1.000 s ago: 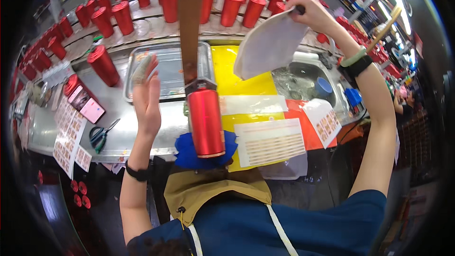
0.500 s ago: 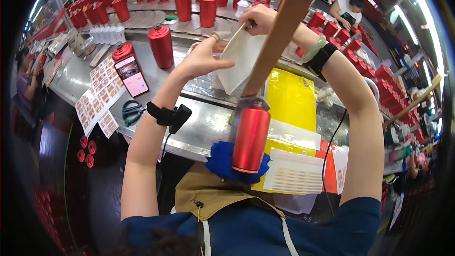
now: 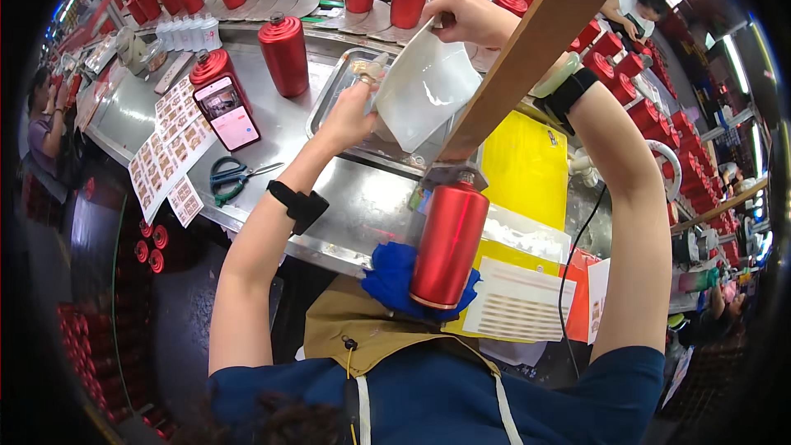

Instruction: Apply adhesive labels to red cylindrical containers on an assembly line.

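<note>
My right hand [image 3: 465, 18] pinches the top corner of a glossy, whitish flexible sheet [image 3: 430, 86], which hangs tilted over a shallow metal tray [image 3: 320, 107]. At the sheet's left edge is my left hand [image 3: 353, 111], its fingers curled together above the tray; a ring shows on one finger. Whatever the left fingers hold is too small and partly hidden to name. Nearer me, a red metallic bottle [image 3: 450, 243] lies tilted, its neck at the end of a wooden bar [image 3: 540, 41] and its base over a blue cloth [image 3: 387, 272].
On the bench's left are a red bottle [image 3: 284, 53], a phone [image 3: 227, 114], scissors [image 3: 231, 177] and sticker sheets [image 3: 169, 161]. Yellow folders [image 3: 527, 165] and a printed sheet [image 3: 519, 301] lie at right. Behind, a conveyor [image 3: 280, 4] carries red bottles. Co-workers sit at both sides.
The sheet now faces me more broadly, with its lower corner farther right. My left thumb has come off its face and the fingers have curled in. The view has shifted, and more of the tray shows.
</note>
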Available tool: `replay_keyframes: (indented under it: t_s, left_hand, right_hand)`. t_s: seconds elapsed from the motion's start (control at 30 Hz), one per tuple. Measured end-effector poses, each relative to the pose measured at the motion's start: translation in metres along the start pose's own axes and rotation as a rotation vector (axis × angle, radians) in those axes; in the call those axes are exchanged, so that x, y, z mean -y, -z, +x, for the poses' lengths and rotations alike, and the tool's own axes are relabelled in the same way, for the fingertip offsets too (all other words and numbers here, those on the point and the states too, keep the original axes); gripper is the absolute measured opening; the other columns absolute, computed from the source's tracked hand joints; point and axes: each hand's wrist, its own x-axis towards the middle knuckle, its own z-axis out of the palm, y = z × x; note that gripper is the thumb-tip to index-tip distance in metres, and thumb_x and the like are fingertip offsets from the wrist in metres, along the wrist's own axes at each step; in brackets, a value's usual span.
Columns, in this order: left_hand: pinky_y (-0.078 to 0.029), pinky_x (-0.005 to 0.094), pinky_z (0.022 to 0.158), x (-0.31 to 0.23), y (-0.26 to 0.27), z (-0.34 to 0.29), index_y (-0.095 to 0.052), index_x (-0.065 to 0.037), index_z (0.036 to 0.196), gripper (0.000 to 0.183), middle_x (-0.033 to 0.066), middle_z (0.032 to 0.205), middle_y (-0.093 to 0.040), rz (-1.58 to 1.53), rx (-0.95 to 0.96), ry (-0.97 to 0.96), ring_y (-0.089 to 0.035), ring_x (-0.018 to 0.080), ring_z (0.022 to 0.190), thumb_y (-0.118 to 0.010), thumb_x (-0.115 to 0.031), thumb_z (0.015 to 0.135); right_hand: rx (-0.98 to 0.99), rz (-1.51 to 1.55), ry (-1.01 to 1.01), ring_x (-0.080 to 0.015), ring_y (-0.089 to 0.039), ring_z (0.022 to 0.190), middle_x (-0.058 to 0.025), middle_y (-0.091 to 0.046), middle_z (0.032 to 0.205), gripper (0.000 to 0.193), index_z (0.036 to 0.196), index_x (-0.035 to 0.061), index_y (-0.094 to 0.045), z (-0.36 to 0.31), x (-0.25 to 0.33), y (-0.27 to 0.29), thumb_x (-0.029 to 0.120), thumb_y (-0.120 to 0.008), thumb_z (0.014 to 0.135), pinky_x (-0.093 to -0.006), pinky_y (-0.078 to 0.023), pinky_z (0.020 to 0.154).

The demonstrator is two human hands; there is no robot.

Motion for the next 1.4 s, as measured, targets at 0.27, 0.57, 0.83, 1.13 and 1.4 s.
replay_keyframes:
  t_s: [0.27,0.57,0.83,1.13,1.4]
  left_hand:
    - [-0.052,0.0417,0.101,-0.018,-0.021,0.006,-0.048,-0.002,0.145,0.071,0.0182,0.139,-0.062,-0.026,-0.252,-0.120,-0.063,0.0357,0.122,-0.075,-0.002,0.080]
    - [-0.056,0.0466,0.079,-0.047,-0.030,0.031,-0.063,-0.007,0.125,0.062,0.0117,0.102,-0.074,0.108,-0.252,0.035,-0.071,0.0366,0.095,-0.084,-0.035,0.073]
    - [-0.055,0.0489,0.078,-0.046,-0.039,0.046,-0.065,-0.006,0.114,0.043,0.0182,0.098,-0.073,0.383,-0.189,0.018,-0.071,0.0375,0.094,-0.075,-0.034,0.082]
    - [-0.057,0.0511,0.070,-0.072,-0.056,0.061,-0.067,-0.001,0.097,0.032,0.0204,0.087,-0.072,0.398,-0.210,-0.051,-0.072,0.0406,0.082,-0.068,-0.032,0.089]
    - [-0.054,0.0502,0.066,-0.059,-0.004,0.059,-0.068,0.006,0.077,0.034,0.0277,0.071,-0.067,0.051,-0.637,0.098,-0.069,0.0442,0.071,-0.063,-0.026,0.089]
  right_hand:
    - [-0.069,0.008,-0.011,-0.0261,-0.066,0.087,-0.0110,-0.066,0.102,0.031,0.104,0.0026,-0.070,-0.035,-0.006,-0.021,-0.004,-0.074,0.074,-0.0344,-0.055,0.075]
    - [-0.769,-0.215,-0.225,-0.0232,-0.060,0.097,-0.0137,-0.056,0.112,0.078,0.131,0.0030,-0.052,-0.071,0.020,-0.083,0.024,-0.094,0.068,-0.0346,-0.053,0.081]
    - [-0.560,0.480,-0.719,-0.0214,-0.062,0.079,-0.0104,-0.065,0.097,0.095,0.117,-0.0075,-0.057,-0.079,0.074,-0.072,0.063,-0.090,0.064,-0.0350,-0.053,0.072]
    - [-0.372,0.592,-0.731,-0.0312,-0.044,0.141,-0.0221,-0.041,0.153,0.109,0.157,-0.0020,-0.027,-0.107,0.059,-0.083,0.036,-0.087,0.075,-0.0414,-0.043,0.112]
    - [-1.020,0.594,-0.867,-0.0225,-0.059,0.117,-0.0122,-0.058,0.130,0.061,0.138,0.0020,-0.047,-0.143,0.086,-0.095,0.005,-0.075,0.083,-0.0363,-0.047,0.100]
